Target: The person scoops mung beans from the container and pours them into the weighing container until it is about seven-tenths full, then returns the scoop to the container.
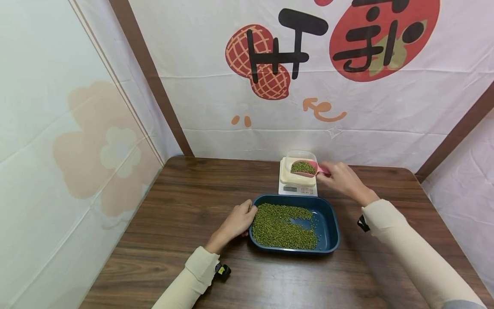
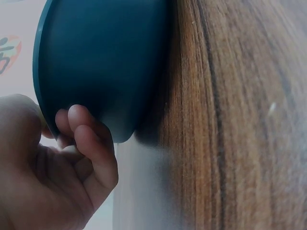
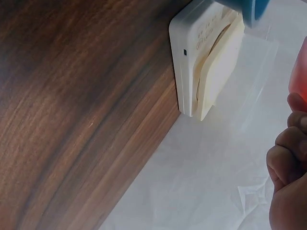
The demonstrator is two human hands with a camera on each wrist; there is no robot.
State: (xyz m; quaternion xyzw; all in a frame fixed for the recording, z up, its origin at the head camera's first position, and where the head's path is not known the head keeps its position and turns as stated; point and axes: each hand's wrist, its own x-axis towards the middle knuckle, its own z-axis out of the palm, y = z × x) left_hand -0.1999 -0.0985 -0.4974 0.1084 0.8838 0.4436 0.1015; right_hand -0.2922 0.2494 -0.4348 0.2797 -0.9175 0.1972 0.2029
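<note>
My left hand (image 1: 239, 218) grips the left rim of a blue tray (image 1: 329, 225) heaped with green mung beans (image 1: 278, 231). In the left wrist view, its fingers (image 2: 96, 153) curl under the tray's edge. My right hand (image 1: 344, 180) holds a pink scoop (image 1: 322, 170) by the handle, its bowl loaded with mung beans (image 1: 302, 167). The scoop is level over a clear plastic container (image 1: 300, 153), which stands on a white kitchen scale (image 1: 283, 189). In the right wrist view, the scoop (image 3: 300, 72) and curled fingers (image 3: 285, 158) show at the right edge.
The scale stands just behind the tray, near the back edge of the brown wooden table (image 1: 200, 189). A white printed curtain (image 1: 216, 141) hangs behind the table. Another pale curtain (image 1: 96, 240) runs along the left side. Bare blue floor shows at the tray's right end.
</note>
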